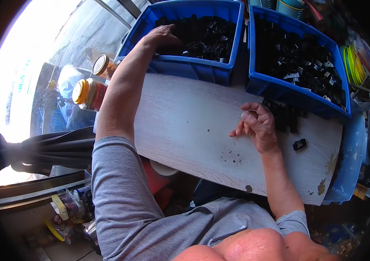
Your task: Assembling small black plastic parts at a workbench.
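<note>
My left hand (166, 35) reaches over the near-left side of a blue plastic bin (189, 64) and down among small black plastic parts (209, 37). Its fingertips are lost against the dark parts, so what they hold, if anything, does not show. Above the whitish table (172, 111), my right hand (258, 126) hovers with loosely bent, parted fingers and nothing visible in them. Just beyond it, several black parts (286, 116) lie in a pile against a second blue bin (298, 93). One single black part (300, 144) with an opening sits to the right of my wrist.
Two jars, one yellow-lidded (80, 92) and one dark-lidded (101, 65), stand at the left by the window. Coiled yellow-green cord (353, 65) hangs at the far right. A light-blue plastic container (351, 161) borders the table's right end, where the surface is chipped.
</note>
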Demonstrator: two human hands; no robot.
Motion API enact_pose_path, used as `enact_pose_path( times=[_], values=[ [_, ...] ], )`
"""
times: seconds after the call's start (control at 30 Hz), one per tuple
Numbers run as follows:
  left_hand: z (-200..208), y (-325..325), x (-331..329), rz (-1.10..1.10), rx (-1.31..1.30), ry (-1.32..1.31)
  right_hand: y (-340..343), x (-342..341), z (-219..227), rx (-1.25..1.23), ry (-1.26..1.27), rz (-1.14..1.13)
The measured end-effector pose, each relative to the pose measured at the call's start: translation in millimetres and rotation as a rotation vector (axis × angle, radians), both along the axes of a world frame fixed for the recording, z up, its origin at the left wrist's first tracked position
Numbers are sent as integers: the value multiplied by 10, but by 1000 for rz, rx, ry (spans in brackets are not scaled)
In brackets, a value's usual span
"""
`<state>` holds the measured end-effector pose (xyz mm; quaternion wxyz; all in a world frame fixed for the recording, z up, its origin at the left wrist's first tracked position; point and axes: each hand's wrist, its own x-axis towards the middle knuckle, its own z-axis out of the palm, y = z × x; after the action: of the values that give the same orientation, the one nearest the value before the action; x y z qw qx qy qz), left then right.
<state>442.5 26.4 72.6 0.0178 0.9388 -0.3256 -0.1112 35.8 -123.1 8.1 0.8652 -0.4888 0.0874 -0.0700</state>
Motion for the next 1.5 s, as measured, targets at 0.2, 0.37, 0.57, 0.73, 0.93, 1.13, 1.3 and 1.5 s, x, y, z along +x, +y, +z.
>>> enact_pose_path(
  times=[0.2, 0.37, 0.57, 0.73, 0.93, 1.13, 1.3, 1.5],
  values=[
    [-22, 58, 124, 6, -16, 314, 76, 17, 26, -34, 19, 18],
    [-115, -63, 33, 15, -24, 91, 36, -14, -31, -52, 53, -26],
    [-50, -15, -109, 94, -34, 154, 47, 5, -27, -18, 14, -6],
    [-11, -115, -236, 86, -62, 121, -7, -22, -22, -14, 9, -37],
    [-199, -49, 24, 58, -220, 105, 57, 9, -12, -96, 0, -38],
    [-200, -92, -42, -70, -82, 6, 47, -7, -10, -60, -1, -50],
    [-233, -211, 20, 20, -107, 50, 15, -2, -42, -113, 41, -63],
    [-302, -70, 131, 21, -89, 22, 70, 17, 2, -110, 24, -24]
  ],
)
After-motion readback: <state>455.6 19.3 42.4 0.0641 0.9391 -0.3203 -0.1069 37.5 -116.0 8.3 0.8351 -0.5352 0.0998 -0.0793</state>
